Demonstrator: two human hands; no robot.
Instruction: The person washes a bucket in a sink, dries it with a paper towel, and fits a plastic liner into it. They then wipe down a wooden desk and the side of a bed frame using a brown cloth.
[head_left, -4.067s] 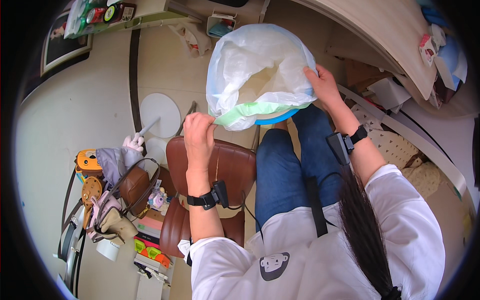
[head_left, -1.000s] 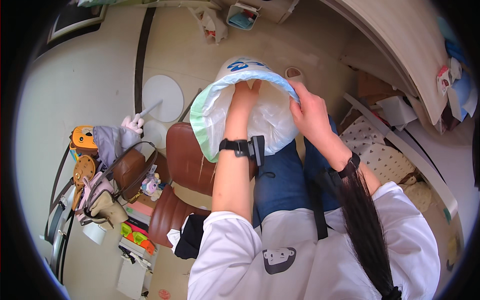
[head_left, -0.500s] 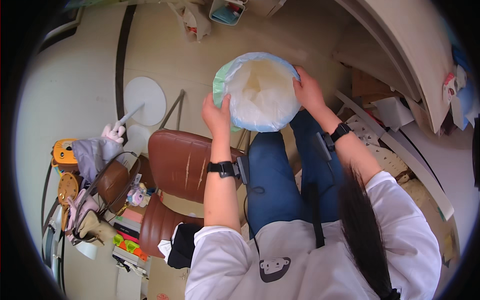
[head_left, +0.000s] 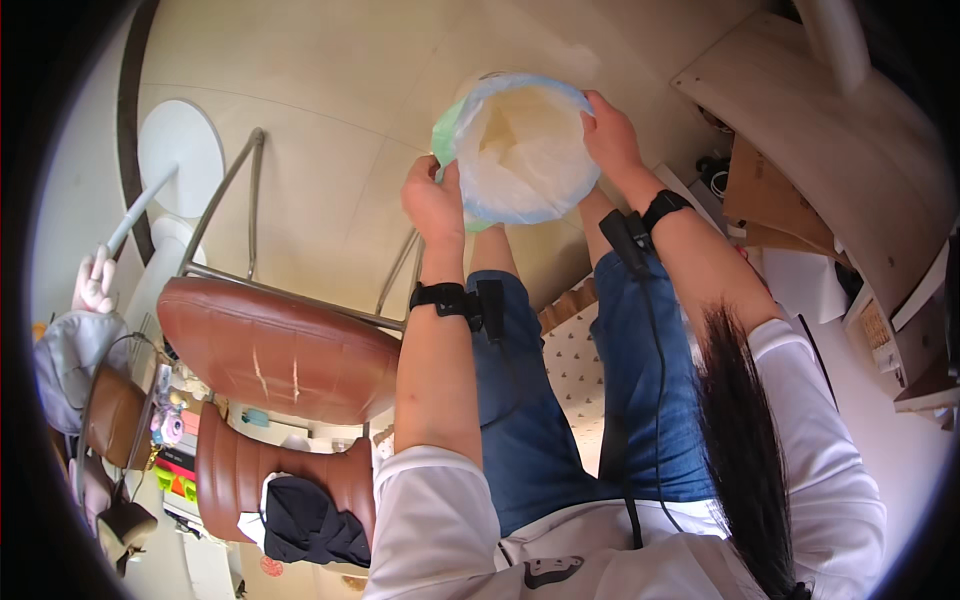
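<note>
A round bin (head_left: pixel 450 135), pale green where its outer side shows, is held out in front of me above my feet. A thin whitish plastic bag (head_left: pixel 530 165) lines it, and its bluish edge is folded out over the rim. My left hand (head_left: pixel 433 200) is closed on the left side of the rim, pinching the bag's edge there. My right hand (head_left: pixel 611 135) grips the upper right of the rim, with its thumb at the bag's edge. The mouth faces me, and the inside looks creased. The bin's underside is hidden.
A brown leather chair (head_left: pixel 280 345) with a metal frame stands at the left, with dark clothing (head_left: pixel 310 525) on its lower part. Behind it is a white round-based stand (head_left: pixel 180 150). A wooden cabinet (head_left: pixel 830 150) and a cardboard box (head_left: pixel 765 195) are at the right.
My view has swung, so the chair appears larger and the floor items at the top have left the picture. Both hands still hold the lined bin, now slightly higher in view.
</note>
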